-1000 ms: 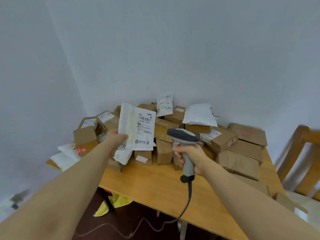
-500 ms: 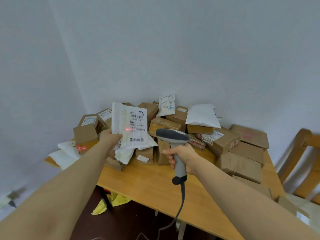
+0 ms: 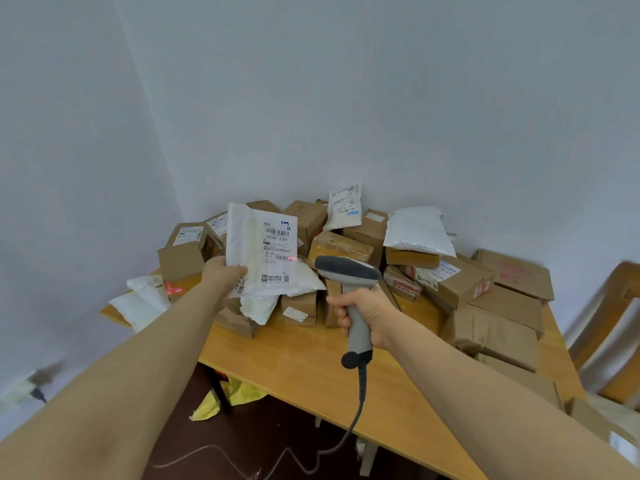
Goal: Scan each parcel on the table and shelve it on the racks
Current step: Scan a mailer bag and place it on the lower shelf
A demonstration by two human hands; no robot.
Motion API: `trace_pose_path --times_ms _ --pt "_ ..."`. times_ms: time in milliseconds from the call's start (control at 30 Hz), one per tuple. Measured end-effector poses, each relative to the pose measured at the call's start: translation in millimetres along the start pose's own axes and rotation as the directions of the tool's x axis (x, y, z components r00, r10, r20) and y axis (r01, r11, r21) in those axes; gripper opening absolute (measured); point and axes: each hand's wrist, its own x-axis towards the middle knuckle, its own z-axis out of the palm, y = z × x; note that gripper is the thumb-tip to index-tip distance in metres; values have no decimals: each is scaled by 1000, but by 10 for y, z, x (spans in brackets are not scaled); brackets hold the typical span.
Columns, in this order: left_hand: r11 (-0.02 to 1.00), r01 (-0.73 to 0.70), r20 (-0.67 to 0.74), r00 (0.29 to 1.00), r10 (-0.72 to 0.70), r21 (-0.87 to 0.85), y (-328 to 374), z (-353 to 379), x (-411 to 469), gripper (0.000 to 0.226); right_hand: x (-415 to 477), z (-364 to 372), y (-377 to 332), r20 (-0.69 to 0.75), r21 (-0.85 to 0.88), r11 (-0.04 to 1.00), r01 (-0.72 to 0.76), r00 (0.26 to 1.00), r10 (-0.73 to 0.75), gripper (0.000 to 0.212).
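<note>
I am holding a white mailer bag (image 3: 258, 252) up in my left hand (image 3: 221, 277), label facing me, while my right hand (image 3: 363, 315) is aiming the scanner (image 3: 348, 271) at it. Both grips are closed: the left is pinching the bag's lower left corner, the right is wrapping the scanner's handle.

The red beam (image 3: 292, 259) is landing at the right end of the lower barcode, near the label's right edge, and a second red patch is showing on a brown box (image 3: 180, 265) at left of centre, so I judge the line is running off the label. To scan well, I am thinking the beam should cross the whole barcode squarely, with the bag kept flat and steady. The bag looks soft and creased, so a wrinkle across the bars could spoil the read.

Relative to my grip, the bag is rising up and to the right of the left hand, its lower edge near the fingers. It is hanging above the table (image 3: 311, 368), in front of the pile of parcels (image 3: 433, 271) in the middle of the frame. The scanner's head is sitting just right of the bag, apart from it. No racks are in view.
</note>
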Motion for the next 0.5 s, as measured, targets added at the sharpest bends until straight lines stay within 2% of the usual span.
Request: trace_pose_path --times_ms 500 --pt "999 -6 -10 1000 6 -46 -128 -312 98 39 42 280 35 26 -34 999 -18 999 18 22"
